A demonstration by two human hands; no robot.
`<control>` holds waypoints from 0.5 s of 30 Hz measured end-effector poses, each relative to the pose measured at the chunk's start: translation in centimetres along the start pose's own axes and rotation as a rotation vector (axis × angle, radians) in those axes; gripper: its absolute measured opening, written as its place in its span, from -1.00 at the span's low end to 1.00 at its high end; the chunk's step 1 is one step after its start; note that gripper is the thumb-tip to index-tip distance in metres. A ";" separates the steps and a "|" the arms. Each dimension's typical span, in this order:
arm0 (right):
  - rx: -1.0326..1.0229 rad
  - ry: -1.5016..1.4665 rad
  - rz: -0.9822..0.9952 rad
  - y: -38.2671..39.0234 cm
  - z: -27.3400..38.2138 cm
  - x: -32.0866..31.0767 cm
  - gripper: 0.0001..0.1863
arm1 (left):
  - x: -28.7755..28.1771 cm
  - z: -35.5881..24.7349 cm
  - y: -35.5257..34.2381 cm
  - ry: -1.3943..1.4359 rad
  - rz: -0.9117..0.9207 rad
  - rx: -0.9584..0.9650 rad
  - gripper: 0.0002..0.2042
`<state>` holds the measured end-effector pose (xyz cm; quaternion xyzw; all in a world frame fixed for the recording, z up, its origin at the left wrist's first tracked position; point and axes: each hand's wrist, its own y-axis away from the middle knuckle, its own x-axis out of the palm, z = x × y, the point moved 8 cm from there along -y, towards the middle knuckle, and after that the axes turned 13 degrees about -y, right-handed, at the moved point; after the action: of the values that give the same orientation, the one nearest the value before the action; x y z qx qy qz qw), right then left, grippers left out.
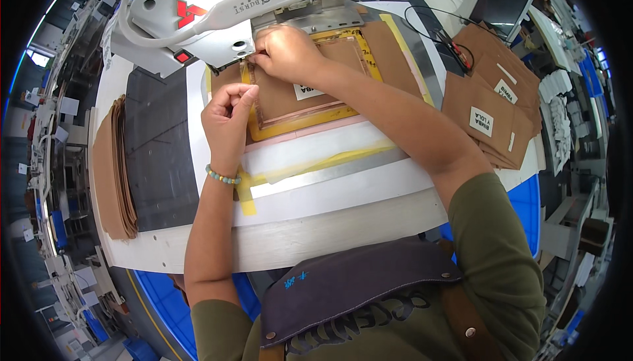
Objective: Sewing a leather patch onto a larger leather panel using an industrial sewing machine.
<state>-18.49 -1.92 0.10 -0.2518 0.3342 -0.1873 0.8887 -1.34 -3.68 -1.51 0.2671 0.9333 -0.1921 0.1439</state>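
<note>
Under the white head of a sewing machine (155, 21) lies a yellow-edged frame (303, 122) around a brown fabric piece (277, 102). The fabric carries a white label (307, 90), partly covered by my right forearm. My right hand (290, 54) reaches across the frame to its far left corner, close beside the machine head, with thumb and fingertips pinched together. Just off the frame's left side, my left hand (225, 120) is raised with its fingers curled and the thumb pressed against them. Whatever either pinch holds is too small or hidden to make out.
A stack of brown fabric pieces (112, 170) stands at the left table edge. Labelled brown pieces (488, 107) pile up at the right, near red-handled snips (459, 54), a black cable and a monitor (504, 1). Blue bins (525, 209) sit below the table.
</note>
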 end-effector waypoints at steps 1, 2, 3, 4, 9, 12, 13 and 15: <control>-0.082 0.052 -0.025 0.1 0.7 -0.2 -0.83 | -0.2 -0.2 0.0 0.005 -0.014 0.019 -0.93; -0.045 0.072 -0.015 0.3 0.5 -0.3 -0.83 | -0.1 0.0 0.0 0.000 -0.002 0.000 -0.93; -0.070 0.160 0.067 0.5 0.8 0.1 -0.83 | -0.1 -0.1 0.0 -0.001 -0.002 0.002 -0.93; -0.094 0.248 0.149 0.8 1.0 0.5 -0.83 | -0.2 -0.3 0.1 0.003 -0.014 0.019 -0.92; -0.077 0.182 0.115 3.3 3.8 -3.4 -0.80 | -0.1 -0.3 0.2 -0.007 0.004 0.007 -0.92; 0.274 -0.135 0.300 5.7 5.4 -5.7 -0.74 | -0.1 -0.2 0.1 -0.001 0.000 -0.006 -0.92; 0.418 -0.391 0.445 7.1 6.8 -5.7 -0.70 | -0.1 -0.3 0.1 0.008 -0.006 0.011 -0.92; 0.452 -0.883 0.526 8.9 12.0 -6.7 -0.58 | 0.1 -0.1 0.2 0.005 0.010 -0.008 -0.92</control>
<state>-13.48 12.48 6.19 -0.0176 -0.0665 0.0971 0.9929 -1.37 -3.46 -1.55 0.2717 0.9331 -0.1869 0.1435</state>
